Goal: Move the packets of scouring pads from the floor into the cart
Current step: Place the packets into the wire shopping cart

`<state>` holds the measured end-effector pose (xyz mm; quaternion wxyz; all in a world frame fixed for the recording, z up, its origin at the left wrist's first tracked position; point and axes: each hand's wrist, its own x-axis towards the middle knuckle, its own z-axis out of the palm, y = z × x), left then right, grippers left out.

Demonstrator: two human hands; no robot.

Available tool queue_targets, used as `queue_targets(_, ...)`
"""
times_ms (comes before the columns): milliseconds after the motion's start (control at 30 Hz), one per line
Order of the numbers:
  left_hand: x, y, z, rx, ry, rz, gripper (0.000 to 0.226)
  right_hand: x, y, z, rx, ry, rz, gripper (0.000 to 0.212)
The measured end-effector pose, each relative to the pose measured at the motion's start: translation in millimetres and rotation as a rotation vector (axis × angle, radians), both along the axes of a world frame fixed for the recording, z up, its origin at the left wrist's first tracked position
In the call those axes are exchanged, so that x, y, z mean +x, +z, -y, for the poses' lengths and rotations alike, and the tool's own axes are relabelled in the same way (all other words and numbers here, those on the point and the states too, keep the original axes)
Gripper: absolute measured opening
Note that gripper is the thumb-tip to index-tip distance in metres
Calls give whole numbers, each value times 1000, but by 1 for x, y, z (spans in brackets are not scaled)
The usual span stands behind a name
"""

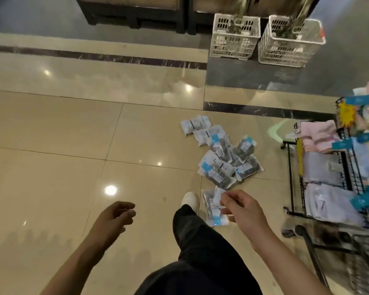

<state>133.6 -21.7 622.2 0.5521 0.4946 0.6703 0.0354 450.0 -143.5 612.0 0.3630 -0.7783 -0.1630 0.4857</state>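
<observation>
Pinching a packet (pixel 213 206) in the right grip (pixel 240 206), left grip (pixel 115 216) loose, empty; more packets (pixel 222 154) on the floor (pixel 73 124).

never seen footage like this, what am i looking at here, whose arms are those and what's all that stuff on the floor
This is one picture from a camera worn on a person's head, looking down, so the arms are the wearer's own. No machine is involved. The right hand pinches a packet of scouring pads by its top. The left hand hangs loosely curled and holds nothing. More packets lie in a pile on the shiny tiled floor ahead of the person's white shoe. At the right edge stands a black wire cart with folded cloths in it. Two white baskets sit farther back.
</observation>
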Motion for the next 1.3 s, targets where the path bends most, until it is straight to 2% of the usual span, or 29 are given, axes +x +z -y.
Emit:
queue_targets(200, 54, 13, -110, 12, 8, 8, 15, 40, -6, -102, -49, -52, -83, 10)
queue_targets(400, 102, 15, -224, 18, -110, -20, 15, 67, -12, -183, -97, -171, -132, 9)
queue_targets(633, 199, -43, -387, -28, -368, -47, 17, 98, -45, -286, -184, -397, -157, 8)
queue_targets(767, 272, -88, -479, -73, -567, -22, 23, 115, -79, -350, -260, -569, -152, 23)
queue_targets(900, 334, -183, -554, -119, -705, -66, 28, 131, -165, -405, -304, -850, -314, 27)
queue_targets(1033, 399, -294, -599, -71, -764, -35, 37, 157, -300, -460, -241, -1148, -480, 37)
queue_targets(1167, 445, -422, -620, -128, -773, -49, 39, 186, -445, -495, -230, -1243, -596, 28)
queue_targets(1233, 454, -489, -625, -136, -822, -91, 44, 194, -515, -504, -286, -1233, -601, 39)
queue_targets(1300, 458, -549, -629, -119, -876, -141, 51, 200, -579, -508, -338, -1247, -618, 65)
